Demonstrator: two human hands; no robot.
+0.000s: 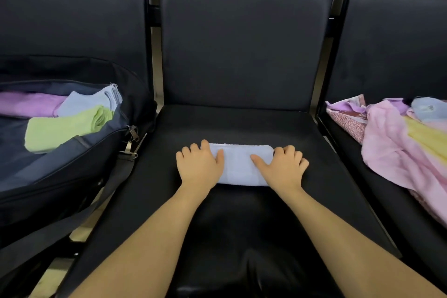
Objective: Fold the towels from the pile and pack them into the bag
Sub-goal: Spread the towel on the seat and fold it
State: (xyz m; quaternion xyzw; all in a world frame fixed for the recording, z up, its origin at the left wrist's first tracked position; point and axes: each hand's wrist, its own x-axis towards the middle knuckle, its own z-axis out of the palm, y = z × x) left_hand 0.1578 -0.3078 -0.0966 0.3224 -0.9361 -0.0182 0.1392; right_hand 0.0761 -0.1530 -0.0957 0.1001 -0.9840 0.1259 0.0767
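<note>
A folded light-blue towel (239, 164) lies flat on the middle black seat (242, 213). My left hand (198, 164) holds its left end, thumb on top and fingers curled over the edge. My right hand (283, 166) holds the right end the same way. On the left seat stands an open dark bag (72, 164) with a folded green towel (60, 128), a light-blue towel (92, 101) and a purple towel (29, 104) inside. A loose pile of towels (396, 147), pink, yellow, blue and purple, lies on the right seat.
Three black padded seats stand side by side with upright backrests (242, 43) behind. Metal frame bars separate the seats. The bag's strap (72, 220) hangs down at the left front, with a zip pull (132, 132) at the bag's corner.
</note>
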